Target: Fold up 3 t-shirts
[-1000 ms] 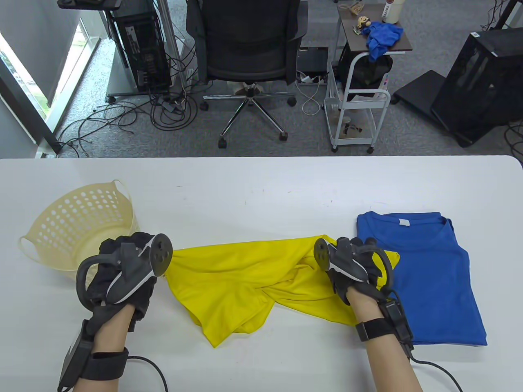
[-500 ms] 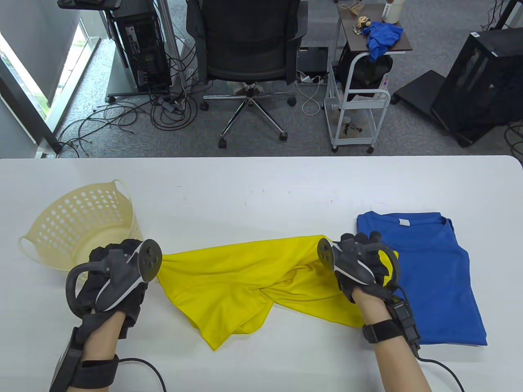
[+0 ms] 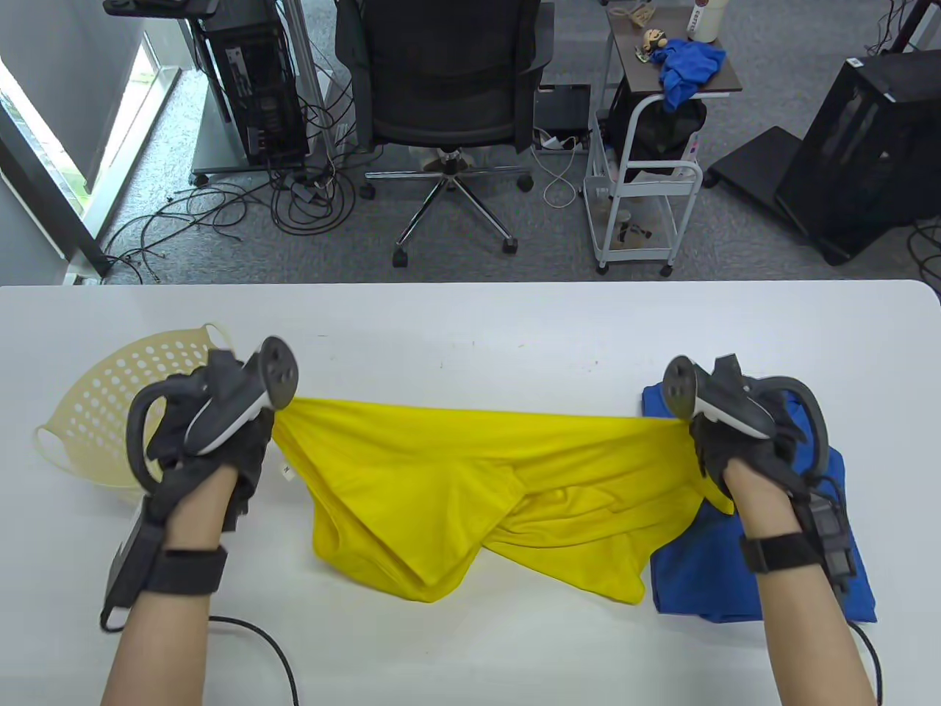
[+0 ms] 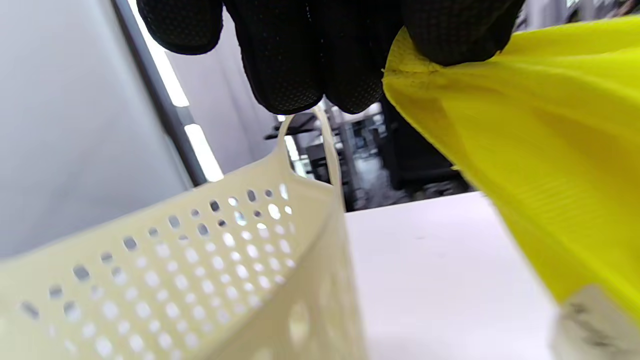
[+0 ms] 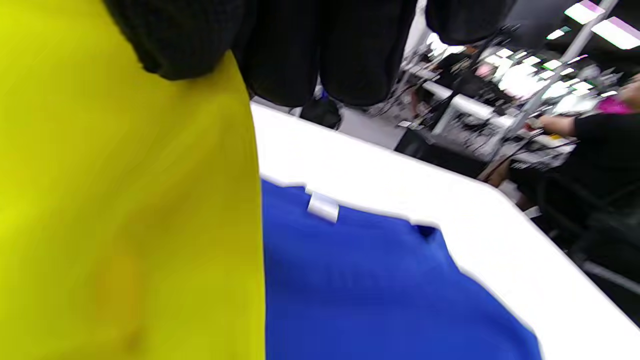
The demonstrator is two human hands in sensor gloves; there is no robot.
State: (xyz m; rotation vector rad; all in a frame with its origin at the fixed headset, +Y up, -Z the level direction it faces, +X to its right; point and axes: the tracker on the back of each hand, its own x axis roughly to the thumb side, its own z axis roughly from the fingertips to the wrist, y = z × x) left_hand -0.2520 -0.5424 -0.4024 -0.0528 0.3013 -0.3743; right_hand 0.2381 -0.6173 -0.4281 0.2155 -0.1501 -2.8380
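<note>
A yellow t-shirt [image 3: 478, 485] hangs stretched between my two hands above the table, its lower part sagging in folds. My left hand [image 3: 213, 426] pinches its left end over the basket side; the left wrist view shows the fingers [image 4: 300, 55] closed on the yellow cloth [image 4: 540, 165]. My right hand [image 3: 742, 434] grips the right end above a folded blue t-shirt [image 3: 779, 573]. In the right wrist view the yellow cloth [image 5: 125, 210] hangs from my fingers [image 5: 280, 50] beside the blue shirt [image 5: 380, 285] with its white neck label.
A cream perforated basket [image 3: 103, 412] stands on the white table [image 3: 470, 331] at the left, partly under my left hand; it fills the left wrist view [image 4: 200, 270]. An office chair [image 3: 448, 95] and a cart [image 3: 639, 169] stand beyond the table's far edge.
Both hands have risen and moved apart, pulling the yellow t-shirt off the table and taut between them. The right hand now hangs over the blue shirt, whose lower left corner is rumpled.
</note>
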